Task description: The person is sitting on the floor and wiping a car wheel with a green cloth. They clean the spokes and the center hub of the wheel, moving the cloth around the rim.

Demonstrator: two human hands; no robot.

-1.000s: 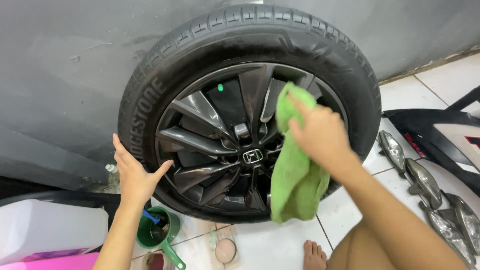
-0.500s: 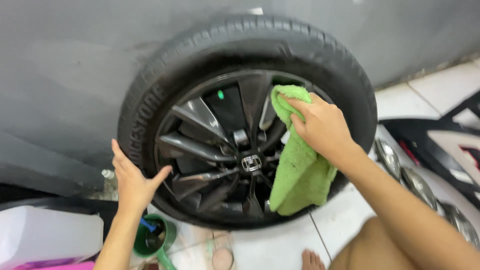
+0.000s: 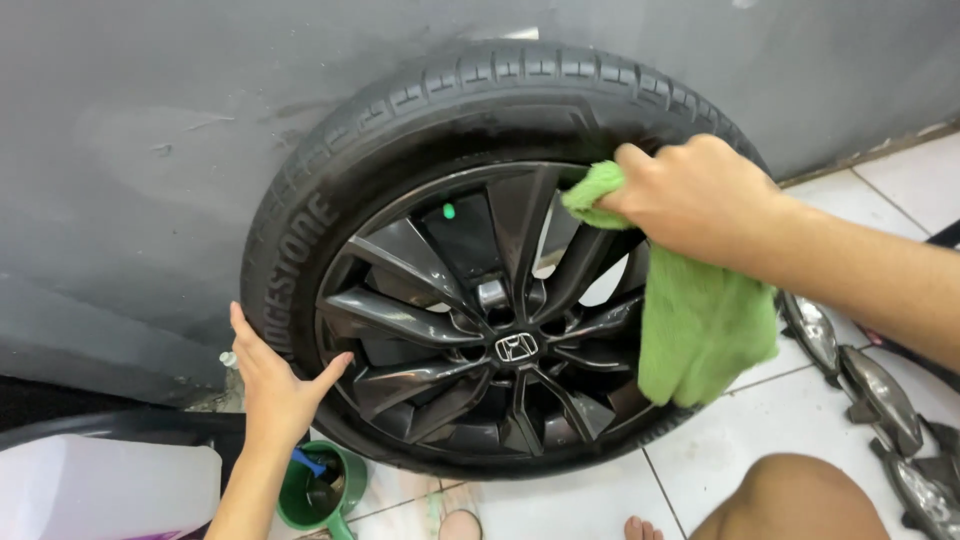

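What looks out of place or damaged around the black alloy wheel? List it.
The grey wall behind the black-rimmed tyre shows scuffs and pale smears. Loose lamp units lie on the white tiled floor at the right. The wheel itself looks undamaged.

1. White tiled floor [image 3: 800,420], dark grout lines.
2. Black tyre [image 3: 400,130] stands upright on it, leaning on grey wall [image 3: 150,120].
3. Green cup [image 3: 335,500] near tyre's foot, left.
4. Translucent jug [image 3: 100,490] far left.
5. Shiny lamp housings [image 3: 870,385] at right.

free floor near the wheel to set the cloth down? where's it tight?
Bare white tile between the tyre and the row of lamp units, and near the right hand with the green cloth. Crowded by the left hand: green cup, white container.
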